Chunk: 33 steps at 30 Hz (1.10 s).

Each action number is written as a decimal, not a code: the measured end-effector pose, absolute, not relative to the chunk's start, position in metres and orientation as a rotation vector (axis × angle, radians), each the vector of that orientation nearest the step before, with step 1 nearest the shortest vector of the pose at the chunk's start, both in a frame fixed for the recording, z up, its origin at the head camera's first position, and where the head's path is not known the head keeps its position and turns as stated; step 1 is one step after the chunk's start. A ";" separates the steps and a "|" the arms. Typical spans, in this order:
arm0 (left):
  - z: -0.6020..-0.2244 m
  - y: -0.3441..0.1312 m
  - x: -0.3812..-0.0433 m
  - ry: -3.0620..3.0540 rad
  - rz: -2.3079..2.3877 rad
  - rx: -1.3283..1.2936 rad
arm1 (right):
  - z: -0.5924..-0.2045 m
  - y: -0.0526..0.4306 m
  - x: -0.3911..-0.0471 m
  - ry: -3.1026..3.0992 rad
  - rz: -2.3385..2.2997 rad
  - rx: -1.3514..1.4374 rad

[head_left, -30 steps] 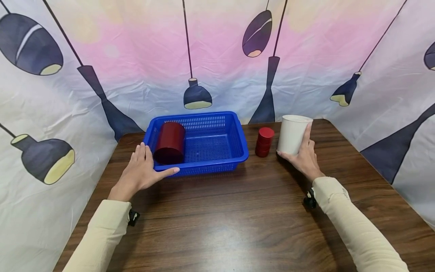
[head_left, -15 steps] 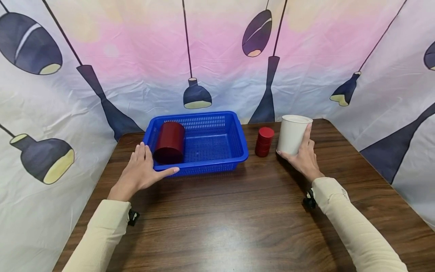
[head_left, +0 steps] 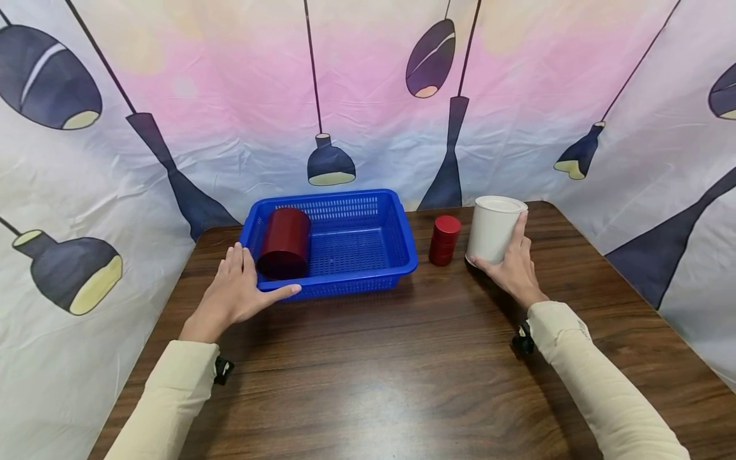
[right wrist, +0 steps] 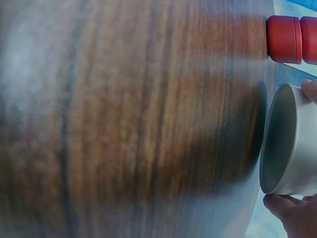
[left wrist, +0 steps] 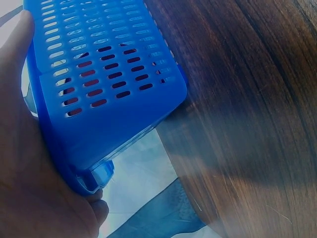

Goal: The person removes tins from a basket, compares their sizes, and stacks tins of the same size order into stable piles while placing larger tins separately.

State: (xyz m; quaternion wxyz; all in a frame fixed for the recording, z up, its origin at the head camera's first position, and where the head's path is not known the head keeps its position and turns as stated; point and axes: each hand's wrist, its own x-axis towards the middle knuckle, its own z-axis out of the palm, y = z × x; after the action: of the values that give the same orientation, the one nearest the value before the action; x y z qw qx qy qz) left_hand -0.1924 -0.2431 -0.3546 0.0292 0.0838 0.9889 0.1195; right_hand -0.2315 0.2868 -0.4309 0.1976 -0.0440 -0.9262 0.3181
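Note:
My left hand point(head_left: 231, 294) rests on the near left corner of a blue plastic basket point(head_left: 362, 279), fingers straight along its left rim and thumb along the front rim. In the left wrist view the hand point(left wrist: 29, 163) lies against the rim of the slotted basket point(left wrist: 114, 114). A dark red cylinder point(head_left: 286, 239) lies inside, at the basket's left end. On the right, my right hand point(head_left: 513, 268) grips a white canister point(head_left: 491, 230) between thumb and fingers. The canister's grey underside point(right wrist: 280, 141) shows in the right wrist view.
A small red ribbed canister point(head_left: 444, 241) stands upright between the basket and the white canister. All this is at the back of a brown wooden table point(head_left: 368, 370). A cloth printed with lamps point(head_left: 230, 128) hangs close behind the table.
The whole head view has shifted slightly. Both hands keep their places on the basket and the white canister.

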 end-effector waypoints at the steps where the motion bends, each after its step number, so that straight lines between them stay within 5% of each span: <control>1: -0.355 -0.243 -0.192 3.049 0.369 0.258 | -0.431 0.287 -0.231 -2.591 0.893 -0.124; 22: -0.356 -0.244 -0.192 3.055 0.385 0.261 | -0.428 0.288 -0.227 -2.553 0.952 -0.114; 33: -0.355 -0.244 -0.192 3.060 0.383 0.256 | -0.387 0.287 -0.208 -2.648 0.850 -0.105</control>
State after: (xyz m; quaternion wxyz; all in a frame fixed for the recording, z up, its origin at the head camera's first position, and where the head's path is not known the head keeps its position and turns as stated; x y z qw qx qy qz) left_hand -0.1916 -0.2436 -0.3551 0.0234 0.0827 0.9886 0.1237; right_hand -0.2077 0.2870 -0.3869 0.1782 -0.0373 -0.9363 0.3004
